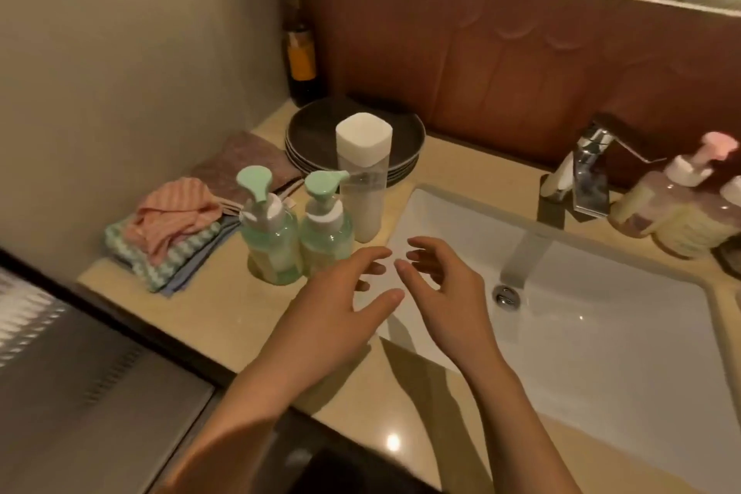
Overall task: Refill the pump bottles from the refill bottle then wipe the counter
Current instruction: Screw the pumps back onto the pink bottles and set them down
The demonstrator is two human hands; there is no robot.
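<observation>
Left grip [341, 305] and right grip [441, 285] hover empty, fingers loosely spread, above the sink [601, 353] rim. On the surface [224, 313], 2 pump bottles [325, 229] stand at 11 o'clock, refill bottle [363, 180] at 12. Best: steady 1 bottle, unscrew its pump upright.

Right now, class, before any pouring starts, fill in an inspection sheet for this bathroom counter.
Surface: beige counter, glossy, no spill seen.
Job's things: left green pump bottle and right green pump bottle, pumps on, beside capped refill bottle; stack of cloths at left.
Clutter: stacked dark plates behind refill bottle; pink pump bottle right of faucet; dark bottle in corner.
Grippers: left hand and right hand open, empty, above sink left edge.
Cables: nothing seen.
Surroundings: wood-panel back wall, lit strip above.
</observation>
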